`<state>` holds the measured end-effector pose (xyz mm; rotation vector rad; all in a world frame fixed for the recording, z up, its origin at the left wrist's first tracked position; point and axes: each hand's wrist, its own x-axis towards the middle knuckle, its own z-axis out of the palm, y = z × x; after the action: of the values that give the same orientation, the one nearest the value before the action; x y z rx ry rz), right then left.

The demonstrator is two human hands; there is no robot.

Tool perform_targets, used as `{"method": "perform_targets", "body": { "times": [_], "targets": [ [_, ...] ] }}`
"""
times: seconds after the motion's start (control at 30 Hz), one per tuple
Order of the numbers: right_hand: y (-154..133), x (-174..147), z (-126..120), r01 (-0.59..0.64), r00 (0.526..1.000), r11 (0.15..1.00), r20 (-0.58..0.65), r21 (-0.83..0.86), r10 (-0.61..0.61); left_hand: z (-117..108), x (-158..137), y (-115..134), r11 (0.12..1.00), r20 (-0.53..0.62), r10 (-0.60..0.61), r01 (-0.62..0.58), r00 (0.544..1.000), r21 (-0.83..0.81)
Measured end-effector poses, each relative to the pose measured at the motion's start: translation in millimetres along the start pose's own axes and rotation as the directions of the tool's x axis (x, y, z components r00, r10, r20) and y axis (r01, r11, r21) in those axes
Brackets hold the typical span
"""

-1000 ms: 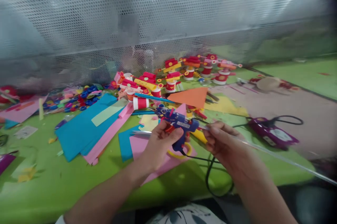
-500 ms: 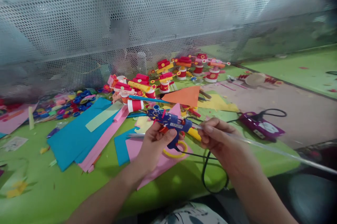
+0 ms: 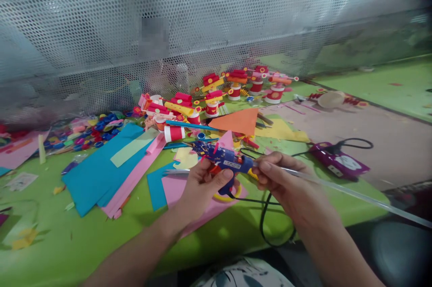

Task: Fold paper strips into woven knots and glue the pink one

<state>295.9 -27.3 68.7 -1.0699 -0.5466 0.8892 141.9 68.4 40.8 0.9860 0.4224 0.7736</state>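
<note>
1. Glue gun [image 3: 232, 161], blue and speckled toward the nozzle, is up in the air over the front half of our worktop [image 3: 94, 237], nozzle aimed away to the left.
2. Our left hand [image 3: 204, 186] is closed around it by the grip, thumb on the near side.
3. Our right hand [image 3: 283, 177] is pinching a long clear glue stick [image 3: 367, 199] right behind the gun's back end; the rest runs off past the right edge of our view.
4. Surface-wise, we've got bright green with a rounded front edge, plus a dull brownish patch [image 3: 337, 129] on the right. It's messy: blue sheets [image 3: 97, 170], a pink strip [image 3: 131, 188], an orange sheet [image 3: 236, 121], and a heap of little coloured bits [image 3: 84, 134] at the far left.
5. Red-and-white cup figures [image 3: 275, 94] stand along the back, and one cup [image 3: 174, 133] lies on its side.
6. Our purple box [image 3: 340, 161] with a black cable sits to the right.
7. Room: a perforated metal panel [image 3: 101, 30] walls off the back, shapes behind it too blurry for us to make out.
</note>
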Motion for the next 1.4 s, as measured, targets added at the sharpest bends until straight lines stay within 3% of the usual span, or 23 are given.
{"method": "perform_targets", "body": {
  "times": [0.13,0.37,0.6,0.73,0.83,1.0,1.13,1.27,1.33,1.4],
  "targets": [
    [1,1,1,-0.004,1.0,1.0,0.002,0.013,0.004,0,0,1,1.0,-0.018,0.012,-0.011,1.0,0.023],
    [4,6,-1,-0.082,0.996,0.99,0.047,0.114,0.077,1,-4,5,0.997,0.07,0.036,-0.041,0.997,0.067],
    [5,8,-2,-0.102,0.994,0.986,0.058,0.131,0.095,1,-7,7,0.991,0.059,0.025,-0.032,0.998,0.128],
    [5,8,-5,-0.126,0.988,0.982,0.103,0.142,0.112,0,-6,5,0.98,0.041,0.08,-0.086,0.996,0.177],
    [5,9,-8,-0.225,0.97,0.951,0.138,0.212,0.199,0,-8,7,0.97,0.031,0.099,-0.103,0.995,0.218],
    [5,14,-13,-0.408,0.911,0.866,0.189,0.29,0.366,3,-11,11,0.973,0.059,0.024,-0.037,0.998,0.226],
    [7,15,-16,-0.438,0.894,0.838,0.249,0.324,0.371,3,-10,10,0.981,0.045,0.034,-0.042,0.998,0.188],
    [8,14,-14,-0.512,0.857,0.746,0.312,0.426,0.41,1,-7,9,0.979,0.053,0.055,-0.064,0.997,0.192],
    [7,12,-11,-0.497,0.867,0.753,0.276,0.432,0.414,1,-7,8,0.981,0.058,0.062,-0.071,0.996,0.182],
    [5,9,-7,-0.398,0.917,0.831,0.168,0.389,0.361,1,-6,6,0.989,0.05,0.055,-0.061,0.997,0.135]
  ]
}}
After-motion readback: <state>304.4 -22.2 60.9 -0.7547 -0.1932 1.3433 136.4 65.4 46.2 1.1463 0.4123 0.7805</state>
